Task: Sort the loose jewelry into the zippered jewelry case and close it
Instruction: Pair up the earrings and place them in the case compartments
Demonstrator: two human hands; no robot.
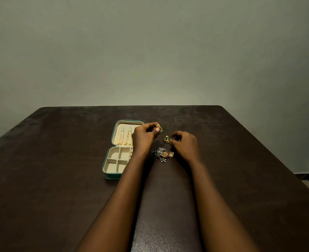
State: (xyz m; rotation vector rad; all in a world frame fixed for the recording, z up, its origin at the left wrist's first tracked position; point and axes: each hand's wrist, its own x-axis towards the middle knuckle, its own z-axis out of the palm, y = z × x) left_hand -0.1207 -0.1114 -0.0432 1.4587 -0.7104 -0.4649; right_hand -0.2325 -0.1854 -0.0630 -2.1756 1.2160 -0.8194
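At my far left the teal zippered jewelry case with cream lining (pixel 112 176) lies open on the dark brown table (pixel 59 197), with two long gold chain earrings (pixel 125 137) already hung in its lid. My left hand (pixel 142 137) pinches a gold-and-green earring (pixel 159 127) just right of the lid. Its twin (pixel 166 139) and a tangled silver-and-gold heap (pixel 163 153) lie loose by my right hand (pixel 184 144), whose curled grip I cannot tell, so I judge most sorting and the zipping remain.
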